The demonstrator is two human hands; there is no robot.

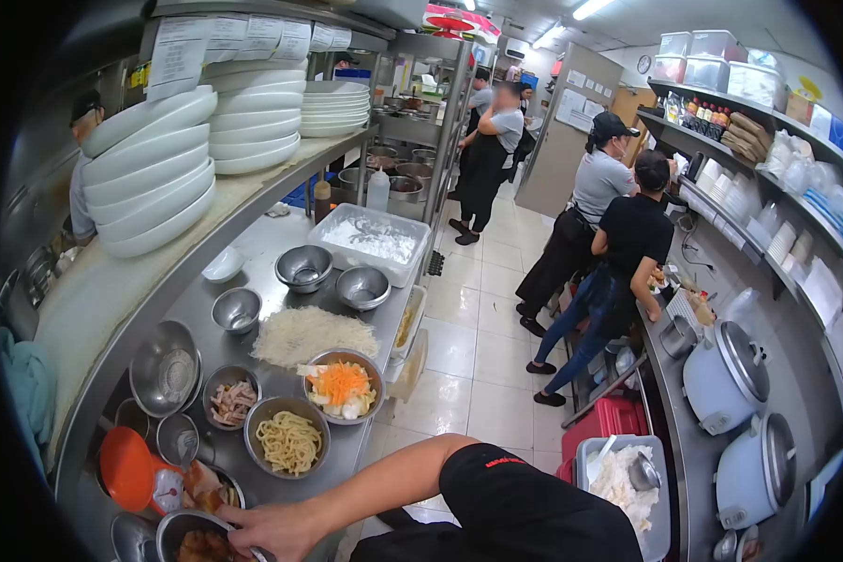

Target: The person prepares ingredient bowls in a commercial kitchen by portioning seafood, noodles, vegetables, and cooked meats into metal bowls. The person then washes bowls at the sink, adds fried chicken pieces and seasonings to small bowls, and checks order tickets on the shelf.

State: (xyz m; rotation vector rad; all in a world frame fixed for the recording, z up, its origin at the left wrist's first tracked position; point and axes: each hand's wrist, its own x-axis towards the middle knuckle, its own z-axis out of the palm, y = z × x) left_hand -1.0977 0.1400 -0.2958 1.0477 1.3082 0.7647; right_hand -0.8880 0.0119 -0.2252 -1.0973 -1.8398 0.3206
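Note:
One of my hands, my right hand, reaches from the black sleeve to a metal bowl with brown food at the bottom left. Its fingers are bent at the bowl's rim, and what they grip is hidden. My left hand does not show. Beside the bowl stands an orange scale. Just beyond are a bowl of thick noodles, a bowl of meat strips and a bowl with shredded carrot on top. Pale thin noodles lie on the steel counter.
A tub of white powder stands farther up the counter. Stacked white plates fill the shelf at left. Several people stand across the tiled aisle. To the right are a rice tub and two cookers.

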